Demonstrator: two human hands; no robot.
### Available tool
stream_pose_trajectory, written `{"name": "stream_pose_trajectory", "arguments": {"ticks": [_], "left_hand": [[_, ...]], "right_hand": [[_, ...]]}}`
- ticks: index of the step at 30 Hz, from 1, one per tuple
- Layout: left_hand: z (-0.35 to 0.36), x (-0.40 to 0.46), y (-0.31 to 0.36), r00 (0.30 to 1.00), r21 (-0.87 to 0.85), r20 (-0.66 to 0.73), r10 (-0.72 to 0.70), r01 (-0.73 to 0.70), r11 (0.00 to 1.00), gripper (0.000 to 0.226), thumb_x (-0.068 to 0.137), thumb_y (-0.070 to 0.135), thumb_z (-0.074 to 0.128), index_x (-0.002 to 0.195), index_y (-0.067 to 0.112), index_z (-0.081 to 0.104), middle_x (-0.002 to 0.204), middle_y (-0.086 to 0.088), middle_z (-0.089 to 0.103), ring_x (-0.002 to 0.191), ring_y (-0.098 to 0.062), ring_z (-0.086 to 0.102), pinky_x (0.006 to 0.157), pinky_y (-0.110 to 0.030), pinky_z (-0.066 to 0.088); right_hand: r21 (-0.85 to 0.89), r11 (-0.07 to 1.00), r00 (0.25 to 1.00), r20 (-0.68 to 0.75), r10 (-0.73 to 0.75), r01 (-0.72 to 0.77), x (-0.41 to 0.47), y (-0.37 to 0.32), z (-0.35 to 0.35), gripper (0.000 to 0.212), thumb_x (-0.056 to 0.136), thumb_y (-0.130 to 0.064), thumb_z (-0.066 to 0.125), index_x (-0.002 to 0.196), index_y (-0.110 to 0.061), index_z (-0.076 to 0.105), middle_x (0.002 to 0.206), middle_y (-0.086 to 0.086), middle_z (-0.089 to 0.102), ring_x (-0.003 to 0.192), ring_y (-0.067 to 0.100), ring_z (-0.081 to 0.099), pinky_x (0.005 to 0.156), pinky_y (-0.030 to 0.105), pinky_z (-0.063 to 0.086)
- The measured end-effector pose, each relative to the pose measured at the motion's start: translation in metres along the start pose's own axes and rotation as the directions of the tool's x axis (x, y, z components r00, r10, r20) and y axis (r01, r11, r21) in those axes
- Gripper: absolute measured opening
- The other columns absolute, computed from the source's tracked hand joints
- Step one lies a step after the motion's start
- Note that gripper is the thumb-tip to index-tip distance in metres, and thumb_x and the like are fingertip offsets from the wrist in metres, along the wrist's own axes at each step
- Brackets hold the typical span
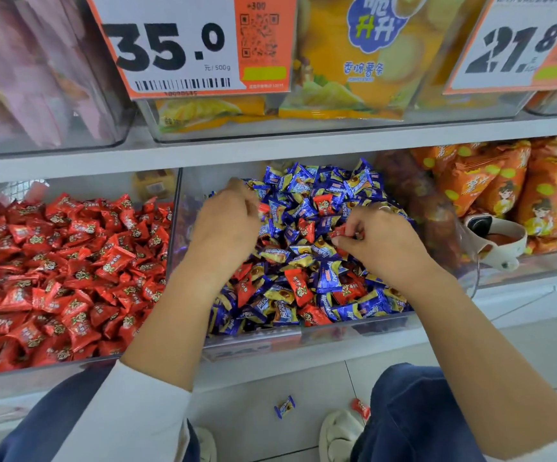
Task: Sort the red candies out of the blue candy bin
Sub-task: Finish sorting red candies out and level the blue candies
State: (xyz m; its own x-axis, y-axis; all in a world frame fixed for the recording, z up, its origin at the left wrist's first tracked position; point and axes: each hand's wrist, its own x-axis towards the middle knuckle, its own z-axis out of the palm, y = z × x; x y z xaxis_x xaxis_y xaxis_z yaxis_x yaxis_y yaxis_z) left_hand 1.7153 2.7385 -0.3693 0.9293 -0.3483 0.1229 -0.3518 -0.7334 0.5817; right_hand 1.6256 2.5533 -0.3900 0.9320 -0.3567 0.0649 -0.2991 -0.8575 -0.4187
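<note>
The clear blue candy bin (253, 341) in the middle of the lower shelf holds a heap of blue candies (324, 188) with several red candies (299, 286) mixed in. My right hand (380, 241) is over the heap's right side and pinches a red candy (339, 232) between thumb and fingers. My left hand (223, 225) reaches into the bin's left side with curled fingers; a bit of red wrapper (263, 208) shows at its fingertips, and what it holds is hidden. The bin of red candies (63, 271) stands to the left.
Orange snack bags (504, 191) fill the bin on the right, with a white scoop (494, 241) lying in front. Above, bins with yellow snack bags (344, 61) and price signs (177, 45). A blue candy (285, 406) and a red candy (361, 407) lie on the floor by my shoes.
</note>
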Motion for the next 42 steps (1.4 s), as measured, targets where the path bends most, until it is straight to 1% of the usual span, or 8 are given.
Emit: {"name": "stream_pose_trajectory", "arguments": {"ticks": [8,15,19,27,31,35,38,42], "left_hand": [[0.02,-0.002,-0.005,0.99,0.122,0.118,-0.083,0.069,0.99,0.035,0.098,0.017,0.034,0.125,-0.004,0.038,0.089,-0.015,0.061,0.079,-0.031,0.058,0.064,-0.037,0.04],[0.04,0.0,-0.01,0.954,0.379,0.242,-0.178,0.075,0.922,0.046,0.093,0.053,0.042,0.082,0.011,0.057,0.078,-0.002,0.057,0.081,-0.024,0.057,0.067,-0.031,0.039],[0.037,-0.002,-0.009,0.958,0.286,0.247,-0.143,0.069,0.956,0.029,0.089,0.044,0.053,0.086,0.017,0.063,0.08,0.0,0.06,0.083,-0.024,0.058,0.066,-0.03,0.04],[-0.014,-0.007,0.002,1.0,0.058,-0.003,0.018,-0.018,0.998,0.015,0.085,0.027,0.057,0.081,0.013,0.054,0.071,-0.001,0.054,0.069,-0.023,0.051,0.055,-0.029,0.034],[-0.025,-0.011,-0.008,0.992,0.151,0.097,0.076,-0.09,0.984,0.009,0.093,0.021,0.046,0.1,0.017,0.047,0.066,0.005,0.05,0.061,-0.015,0.047,0.058,-0.031,0.031],[-0.029,-0.017,-0.017,0.95,0.237,0.232,0.208,-0.262,0.935,0.024,0.097,0.014,0.039,0.117,0.022,0.051,0.081,0.003,0.062,0.082,-0.014,0.043,0.073,-0.035,0.042],[-0.032,-0.023,-0.015,0.948,0.269,0.262,0.178,-0.249,0.93,0.027,0.095,0.007,0.039,0.115,0.021,0.052,0.099,-0.003,0.061,0.07,-0.015,0.047,0.068,-0.032,0.04],[-0.021,-0.037,-0.013,0.92,0.346,0.376,0.107,-0.247,0.905,0.016,0.098,0.024,0.046,0.106,0.014,0.056,0.087,-0.003,0.06,0.075,-0.02,0.057,0.072,-0.036,0.048]], "right_hand": [[0.009,1.0,0.996,-0.082,0.03,-0.029,0.002,0.001,-0.009,0.011,0.088,-0.018,0.055,0.093,-0.012,0.047,0.076,0.007,0.059,0.071,0.028,0.054,0.064,0.035,0.044],[0.006,0.996,0.995,-0.05,-0.088,0.088,0.011,-0.023,0.003,0.021,0.089,-0.044,0.056,0.101,-0.027,0.062,0.073,-0.003,0.064,0.071,0.02,0.06,0.062,0.027,0.045],[-0.188,0.969,0.987,0.06,-0.151,0.16,0.014,-0.041,0.02,0.033,0.089,-0.048,0.055,0.114,-0.028,0.062,0.095,0.005,0.067,0.095,0.026,0.061,0.066,0.029,0.04],[-0.086,0.991,0.989,0.117,-0.094,0.105,0.025,-0.028,0.013,0.028,0.093,-0.034,0.057,0.095,-0.007,0.064,0.086,0.009,0.06,0.079,0.024,0.055,0.068,0.03,0.041],[-0.063,0.981,0.972,0.158,-0.172,0.184,0.021,-0.027,0.017,0.026,0.096,-0.03,0.051,0.094,-0.005,0.06,0.094,0.007,0.049,0.08,0.025,0.056,0.069,0.028,0.037],[0.068,0.979,0.978,0.064,-0.197,0.192,0.019,-0.025,0.006,0.019,0.096,-0.026,0.052,0.085,-0.011,0.051,0.069,0.002,0.051,0.058,0.017,0.049,0.054,0.032,0.032],[0.128,0.977,0.985,0.012,-0.172,0.169,0.016,-0.024,0.001,0.013,0.088,-0.02,0.06,0.083,-0.015,0.049,0.071,0.003,0.058,0.063,0.024,0.055,0.052,0.023,0.038],[0.063,0.987,0.986,0.066,-0.15,0.146,0.012,-0.029,0.0,0.023,0.085,-0.02,0.058,0.104,-0.019,0.044,0.08,0.002,0.06,0.069,0.023,0.057,0.061,0.031,0.042]]}}
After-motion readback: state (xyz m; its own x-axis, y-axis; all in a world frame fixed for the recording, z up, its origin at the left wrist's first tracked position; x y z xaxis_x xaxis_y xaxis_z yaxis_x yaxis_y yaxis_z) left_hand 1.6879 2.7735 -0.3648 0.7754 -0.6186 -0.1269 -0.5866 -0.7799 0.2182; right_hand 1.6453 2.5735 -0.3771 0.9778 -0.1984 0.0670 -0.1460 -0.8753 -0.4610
